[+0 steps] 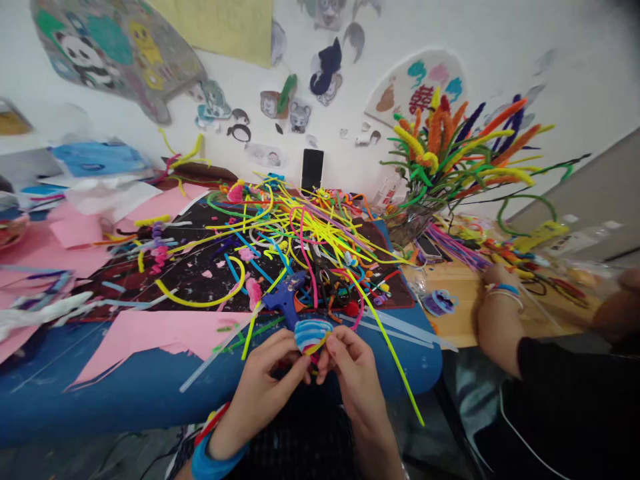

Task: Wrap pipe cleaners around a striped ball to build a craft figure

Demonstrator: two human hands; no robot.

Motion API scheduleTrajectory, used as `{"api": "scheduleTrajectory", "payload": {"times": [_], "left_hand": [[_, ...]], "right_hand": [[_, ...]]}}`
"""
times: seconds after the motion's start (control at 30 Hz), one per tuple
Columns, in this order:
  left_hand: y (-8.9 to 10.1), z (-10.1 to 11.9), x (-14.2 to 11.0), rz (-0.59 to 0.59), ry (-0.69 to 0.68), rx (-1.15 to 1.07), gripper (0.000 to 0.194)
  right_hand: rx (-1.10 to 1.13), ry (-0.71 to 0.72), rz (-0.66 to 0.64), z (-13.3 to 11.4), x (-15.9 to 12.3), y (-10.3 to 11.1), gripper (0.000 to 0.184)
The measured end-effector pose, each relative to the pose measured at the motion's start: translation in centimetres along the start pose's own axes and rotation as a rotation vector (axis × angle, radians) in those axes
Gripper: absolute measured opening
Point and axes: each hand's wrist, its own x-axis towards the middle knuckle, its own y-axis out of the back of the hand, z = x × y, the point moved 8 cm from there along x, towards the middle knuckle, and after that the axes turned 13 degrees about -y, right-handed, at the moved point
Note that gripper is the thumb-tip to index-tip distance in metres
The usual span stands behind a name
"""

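Left hand: your left hand [280, 363] has its thumb and fingers closed around the left and lower side of the blue-and-white striped piece [313, 330], steadying it.
Right hand: your right hand [353, 360] pinches the right end of the yellow strip [316, 347] between thumb and forefinger, at the striped piece's corner.
Striped piece: it sits between your two hands, at the near edge of the blue table [423, 363], just below the blue glue gun [286, 297].
Yellow strip: it follows the lower edge of the stripes. Best to keep the left grip light, so the fuzzy rows don't flatten, and ease the strip along that curve a little at a time, pressing each stretch before shifting your fingers.
Glue gun: it lies very near your fingertips; treat it as hot, since its heat can't be judged by eye.
Loose yellow stem [395, 363]: it hangs over the edge beside your right hand and could snag your wrist.
Hidden: your fingers cover the underside of the striped piece, and the pink bits beneath are too small to sort out.
Hard to make out: the glue gun's nozzle, lost among the pipe cleaners [320, 220].
Cut off: the co-worker at right, whose nearer hand [500, 277] is blurred.
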Motion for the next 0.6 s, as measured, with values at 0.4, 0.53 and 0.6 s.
{"api": "scheduleTrajectory", "payload": {"times": [0.4, 0.53, 0.6], "left_hand": [[0.7, -1.9, -0.3, -0.004, 0.218, -0.102, 0.014], [0.2, -2.0, -0.6, -0.001, 0.309, -0.258, 0.02], [-0.3, -2.0, -0.7, 0.018, 0.341, -0.339, 0.025]], "right_hand": [[0.053, 0.003, 0.028, 0.0, 0.3, 0.1, 0.037], [0.003, 0.107, 0.114, -0.3, 0.0, 0.8, 0.033], [-0.077, 0.173, 0.165, -0.7, -0.4, 1.0, 0.03]]}}
